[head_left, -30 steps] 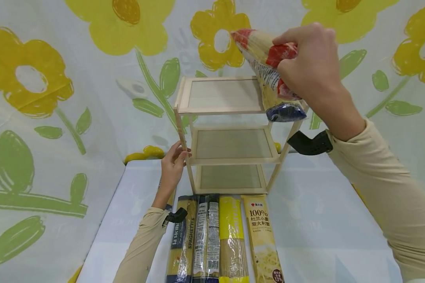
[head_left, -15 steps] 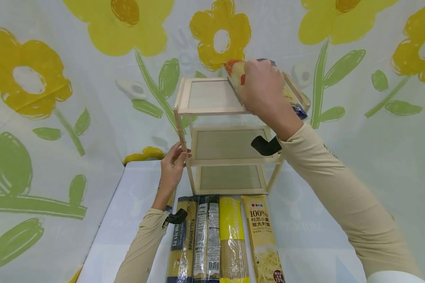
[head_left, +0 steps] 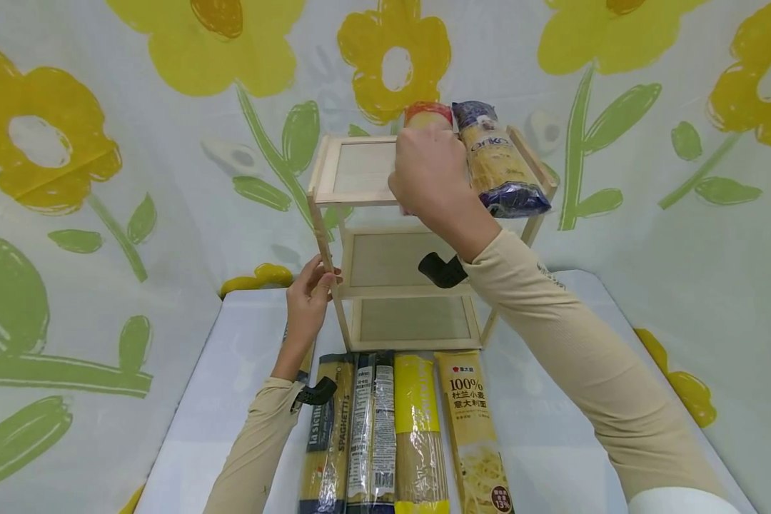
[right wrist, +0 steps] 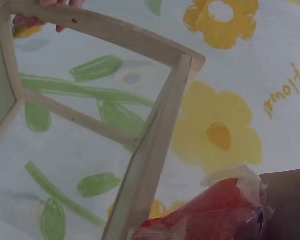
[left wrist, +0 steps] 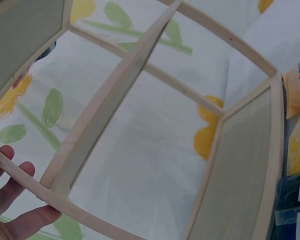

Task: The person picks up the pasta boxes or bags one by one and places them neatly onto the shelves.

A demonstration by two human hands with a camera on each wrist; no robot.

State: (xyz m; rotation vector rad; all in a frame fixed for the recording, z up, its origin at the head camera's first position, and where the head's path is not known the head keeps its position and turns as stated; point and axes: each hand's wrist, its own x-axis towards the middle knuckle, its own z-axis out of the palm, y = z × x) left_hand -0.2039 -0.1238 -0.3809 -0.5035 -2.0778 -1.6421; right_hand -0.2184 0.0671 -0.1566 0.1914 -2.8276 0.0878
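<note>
Right hand (head_left: 433, 171) is over the top board of a three-tier wooden rack (head_left: 360, 202), grip clamped on a red-ended packet (head_left: 427, 113) (fingertips hidden; the hand covers most of the pack). Packet sits over the board, one red end past its back edge; can't tell whether its underside touches the board. Blue-ended pasta bag (head_left: 497, 160) lies just beside it, at the right end of the same board. Right wrist view has crumpled red wrapper at bottom, beside the rack frame. Left hand (head_left: 308, 296) has thumb and fingers closed round the rack's left upright, about level with the middle tier. Rack stands upright on the white surface (head_left: 552, 446). In front of it, four packs lie side by side, left to right: dark blue spaghetti pack (head_left: 328, 435), pack with white label (head_left: 362, 442), yellow pack (head_left: 420, 428), cream "100%" pack (head_left: 473, 435). One more pack (head_left: 305, 364) is mostly behind the left forearm. Wall behind: big yellow flowers, green leaves.
</note>
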